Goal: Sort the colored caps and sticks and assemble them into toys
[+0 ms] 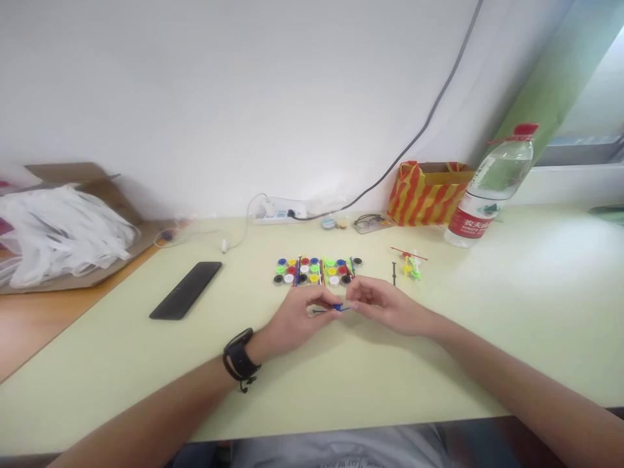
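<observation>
A small blue plastic piece with a thin rod [337, 307] is pinched between the thumb and fingers of my left hand [305, 315]. My right hand [383, 304] closes its thumb and index finger on the rod's right end. Just beyond my hands lie rows of small round plastic pieces [305, 269] in blue, yellow, red, white, green and black, with thin coloured rods [322, 272] among them. To the right of these, a black rod [394, 273] lies near a loose cluster of yellow, green and white pieces [412, 265] with a red rod [409, 253].
On the pale table [273, 390] a black phone-like slab [186, 290] lies at left. Behind are a power strip [280, 211], a striped bag [429, 192] and a tall water bottle [492, 188]. An open cardboard box [78, 175] with white strips stands far left.
</observation>
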A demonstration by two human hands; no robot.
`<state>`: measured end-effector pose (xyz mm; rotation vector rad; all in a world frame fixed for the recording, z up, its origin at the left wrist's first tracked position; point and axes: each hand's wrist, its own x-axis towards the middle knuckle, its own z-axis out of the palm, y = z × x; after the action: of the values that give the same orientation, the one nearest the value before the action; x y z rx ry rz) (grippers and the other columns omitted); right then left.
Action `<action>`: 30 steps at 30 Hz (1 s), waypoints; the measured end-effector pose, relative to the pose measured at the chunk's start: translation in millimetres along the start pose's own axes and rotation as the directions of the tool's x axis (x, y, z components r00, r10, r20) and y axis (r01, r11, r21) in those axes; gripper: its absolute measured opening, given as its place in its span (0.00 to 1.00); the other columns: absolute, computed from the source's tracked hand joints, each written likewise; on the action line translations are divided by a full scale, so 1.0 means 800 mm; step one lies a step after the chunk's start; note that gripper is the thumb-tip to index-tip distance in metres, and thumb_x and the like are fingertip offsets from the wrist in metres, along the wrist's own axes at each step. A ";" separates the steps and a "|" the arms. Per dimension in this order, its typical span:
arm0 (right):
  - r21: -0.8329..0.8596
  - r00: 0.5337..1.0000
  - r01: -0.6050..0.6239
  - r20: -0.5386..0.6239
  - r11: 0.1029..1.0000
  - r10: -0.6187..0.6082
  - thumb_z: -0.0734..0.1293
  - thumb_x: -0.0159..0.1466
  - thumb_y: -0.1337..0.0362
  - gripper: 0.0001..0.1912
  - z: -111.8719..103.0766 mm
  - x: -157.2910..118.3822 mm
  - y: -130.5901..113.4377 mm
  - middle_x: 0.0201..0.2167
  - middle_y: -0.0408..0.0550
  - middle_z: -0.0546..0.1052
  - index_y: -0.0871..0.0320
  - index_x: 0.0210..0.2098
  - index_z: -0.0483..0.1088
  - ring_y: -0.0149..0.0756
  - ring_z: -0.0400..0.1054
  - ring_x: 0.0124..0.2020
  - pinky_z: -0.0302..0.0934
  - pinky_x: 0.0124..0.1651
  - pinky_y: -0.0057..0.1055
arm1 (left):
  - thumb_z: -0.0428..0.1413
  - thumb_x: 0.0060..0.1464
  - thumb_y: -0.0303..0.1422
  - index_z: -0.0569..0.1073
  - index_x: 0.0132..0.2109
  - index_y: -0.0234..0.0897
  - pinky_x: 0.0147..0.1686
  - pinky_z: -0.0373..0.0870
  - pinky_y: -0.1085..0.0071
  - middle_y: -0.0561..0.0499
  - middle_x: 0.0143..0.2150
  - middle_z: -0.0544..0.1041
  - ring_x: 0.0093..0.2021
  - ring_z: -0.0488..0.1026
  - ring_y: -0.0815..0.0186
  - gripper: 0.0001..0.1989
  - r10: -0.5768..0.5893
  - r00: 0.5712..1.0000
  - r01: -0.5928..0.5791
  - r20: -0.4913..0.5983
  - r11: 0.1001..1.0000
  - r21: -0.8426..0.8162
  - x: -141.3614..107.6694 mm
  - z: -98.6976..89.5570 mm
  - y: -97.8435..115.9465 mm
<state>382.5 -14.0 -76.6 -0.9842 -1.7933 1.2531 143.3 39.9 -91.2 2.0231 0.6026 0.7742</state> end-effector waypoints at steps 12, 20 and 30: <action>0.077 0.999 0.011 -0.032 0.997 -0.008 0.69 0.69 0.49 0.16 0.000 0.002 0.003 0.34 0.44 0.69 0.56 0.42 0.69 0.33 0.61 0.33 0.58 0.37 0.30 | 0.63 0.62 0.37 0.78 0.46 0.37 0.51 0.77 0.64 0.44 0.46 0.81 0.46 0.79 0.62 0.10 0.014 0.999 -0.012 0.038 0.998 -0.062 -0.003 0.004 0.009; -0.050 0.975 0.071 -0.208 0.996 -0.080 0.66 0.71 0.52 0.14 0.001 0.002 0.008 0.44 0.49 0.72 0.53 0.51 0.67 0.36 0.69 0.38 0.67 0.43 0.36 | 0.65 0.60 0.39 0.78 0.47 0.37 0.52 0.76 0.62 0.44 0.46 0.81 0.47 0.78 0.60 0.13 -0.090 0.995 0.096 0.037 0.967 -0.238 0.001 0.009 0.007; -0.392 0.945 0.174 -0.192 0.903 -0.265 0.59 0.76 0.53 0.28 0.000 -0.013 0.012 0.40 0.48 0.73 0.47 0.72 0.49 0.39 0.68 0.36 0.66 0.41 0.37 | 0.68 0.56 0.40 0.78 0.48 0.35 0.51 0.79 0.59 0.45 0.44 0.82 0.46 0.81 0.59 0.18 -0.260 0.966 0.234 -0.006 0.877 -0.419 0.004 0.002 -0.002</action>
<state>388.7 -21.2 -86.9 -1.0491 -1.9190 0.6333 146.9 41.9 -92.6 1.5018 0.6543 0.7398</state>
